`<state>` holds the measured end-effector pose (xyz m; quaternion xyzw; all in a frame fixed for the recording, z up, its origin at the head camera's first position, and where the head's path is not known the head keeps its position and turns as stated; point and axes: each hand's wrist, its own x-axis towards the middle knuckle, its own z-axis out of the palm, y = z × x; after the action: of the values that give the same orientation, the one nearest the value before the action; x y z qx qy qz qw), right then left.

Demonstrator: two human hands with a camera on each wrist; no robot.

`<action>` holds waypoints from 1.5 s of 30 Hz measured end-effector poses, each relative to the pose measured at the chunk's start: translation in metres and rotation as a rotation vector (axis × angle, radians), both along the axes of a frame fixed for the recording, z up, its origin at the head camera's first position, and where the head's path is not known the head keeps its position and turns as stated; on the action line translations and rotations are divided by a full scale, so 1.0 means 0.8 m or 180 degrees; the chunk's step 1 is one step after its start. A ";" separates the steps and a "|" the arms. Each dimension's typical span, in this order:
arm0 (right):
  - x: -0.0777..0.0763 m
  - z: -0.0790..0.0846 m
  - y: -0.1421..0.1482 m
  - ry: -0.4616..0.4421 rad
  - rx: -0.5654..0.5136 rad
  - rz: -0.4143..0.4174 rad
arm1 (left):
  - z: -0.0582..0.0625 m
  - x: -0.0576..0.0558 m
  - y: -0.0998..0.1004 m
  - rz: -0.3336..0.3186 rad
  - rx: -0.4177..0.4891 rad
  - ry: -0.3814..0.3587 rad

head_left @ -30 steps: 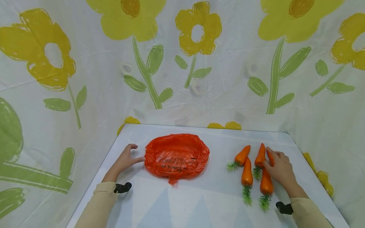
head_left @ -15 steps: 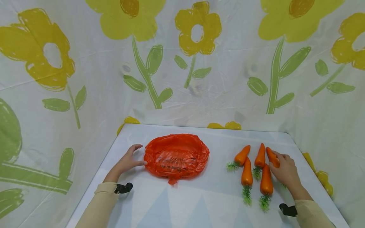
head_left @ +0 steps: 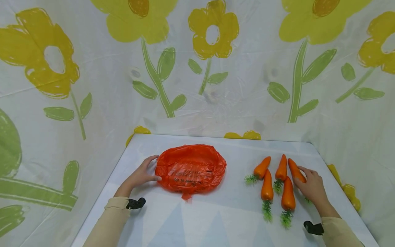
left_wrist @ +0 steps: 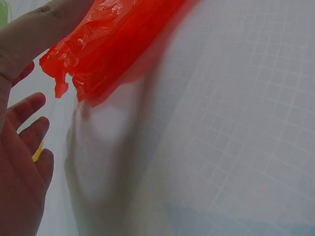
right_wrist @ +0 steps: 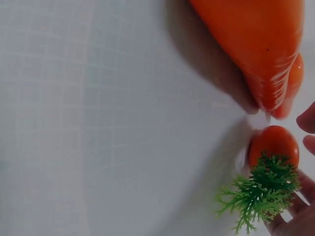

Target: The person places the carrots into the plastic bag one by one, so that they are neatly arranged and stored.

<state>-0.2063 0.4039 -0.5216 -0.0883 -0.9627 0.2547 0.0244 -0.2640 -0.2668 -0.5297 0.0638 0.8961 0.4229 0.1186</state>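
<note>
At the left end of an orange-red plastic bag (head_left: 191,169), my left hand (head_left: 140,176) has its thumb at the near edge and its fingers by the far edge. Seen from the left wrist, that thumb (left_wrist: 44,29) lies over the bag (left_wrist: 118,44), while the other fingers (left_wrist: 37,132) are spread apart below. My right hand (head_left: 313,187) is beside the rightmost carrot (head_left: 296,170), fingers loosely around its leafy end and not closed on it. In the right wrist view this carrot (right_wrist: 273,145) shows green leaves (right_wrist: 266,191), with the fingers (right_wrist: 307,184) behind.
Several other carrots lie left of the right hand: one (head_left: 288,195) close by, one (head_left: 282,168) behind it, and others (head_left: 267,187) further left. All are on the white table (head_left: 197,223). A flower-printed curtain (head_left: 247,79) encloses the table's back and sides.
My right hand has drawn back to the right and towards me, uncovering more of the rightmost carrot. The left hand has shifted slightly right, closer around the bag's end.
</note>
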 end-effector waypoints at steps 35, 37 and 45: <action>0.002 0.005 0.012 -0.0490 -0.0274 0.0096 | -0.018 -0.012 0.013 -0.0373 -0.0198 0.0026; 0.002 0.005 0.012 -0.0497 -0.0265 0.0093 | -0.020 -0.013 0.013 -0.0358 -0.0215 0.0009; 0.004 0.007 0.012 -0.0553 -0.0290 0.0002 | -0.021 -0.012 0.016 -0.0335 -0.0339 -0.0084</action>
<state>-0.2031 0.4134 -0.5158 -0.1108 -0.9486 0.2896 -0.0633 -0.2732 -0.2541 -0.5465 0.0988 0.9112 0.3685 0.1556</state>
